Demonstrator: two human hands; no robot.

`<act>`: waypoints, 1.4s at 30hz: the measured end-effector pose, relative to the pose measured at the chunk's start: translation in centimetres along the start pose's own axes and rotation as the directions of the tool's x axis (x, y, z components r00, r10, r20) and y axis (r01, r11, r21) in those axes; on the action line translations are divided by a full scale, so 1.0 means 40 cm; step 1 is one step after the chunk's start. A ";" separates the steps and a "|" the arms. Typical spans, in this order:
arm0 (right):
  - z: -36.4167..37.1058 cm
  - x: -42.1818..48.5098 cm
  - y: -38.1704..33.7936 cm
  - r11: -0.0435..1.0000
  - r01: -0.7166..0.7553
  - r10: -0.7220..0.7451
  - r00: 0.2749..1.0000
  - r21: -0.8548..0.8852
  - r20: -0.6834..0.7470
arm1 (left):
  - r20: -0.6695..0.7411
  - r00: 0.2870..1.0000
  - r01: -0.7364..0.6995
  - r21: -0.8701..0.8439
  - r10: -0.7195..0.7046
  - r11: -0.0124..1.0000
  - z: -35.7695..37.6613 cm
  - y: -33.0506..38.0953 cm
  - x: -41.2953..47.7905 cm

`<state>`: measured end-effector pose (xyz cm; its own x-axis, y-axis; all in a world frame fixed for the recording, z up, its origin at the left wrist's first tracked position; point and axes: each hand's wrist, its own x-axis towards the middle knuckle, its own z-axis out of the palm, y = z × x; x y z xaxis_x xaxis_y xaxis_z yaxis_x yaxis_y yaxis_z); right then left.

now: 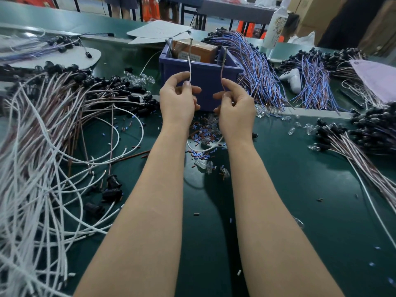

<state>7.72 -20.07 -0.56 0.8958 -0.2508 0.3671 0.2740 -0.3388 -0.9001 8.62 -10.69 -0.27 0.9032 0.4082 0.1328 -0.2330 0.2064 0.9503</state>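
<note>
Left hand point(179, 99): curled, a white wire point(189, 67) pinched upright.
Right hand point(235, 106): curled, a brown wire point(224, 69) pinched upright.
Wires: were held above the desk point(300, 179), before a blue box point(206, 79).

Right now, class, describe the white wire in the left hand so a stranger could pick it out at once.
Find the blue bin at the middle of the green table; two hands are raised before it. The left hand pinches the white wire, which stands upright. The right hand holds a brown wire, and other white wires lie flat.
</note>
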 end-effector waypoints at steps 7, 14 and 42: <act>0.001 0.000 -0.001 1.000 0.004 -0.004 1.000 0.002 0.001 | 0.019 1.000 0.006 0.010 -0.006 1.000 0.001 0.003 -0.005; 0.000 0.000 -0.001 1.000 0.007 -0.007 1.000 0.005 -0.003 | 0.022 1.000 0.006 0.023 -0.007 1.000 0.000 0.007 -0.008; -0.081 -0.012 0.074 0.823 0.095 0.150 0.915 -0.560 0.375 | 0.051 0.996 0.042 0.440 -0.072 0.897 -0.093 0.051 0.021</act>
<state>6.94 -23.90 -2.64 0.9918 0.0595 0.1130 0.1140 -0.8106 -0.5744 7.56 -6.62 0.75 0.9347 0.3466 0.0786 -0.0126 -0.1888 0.9819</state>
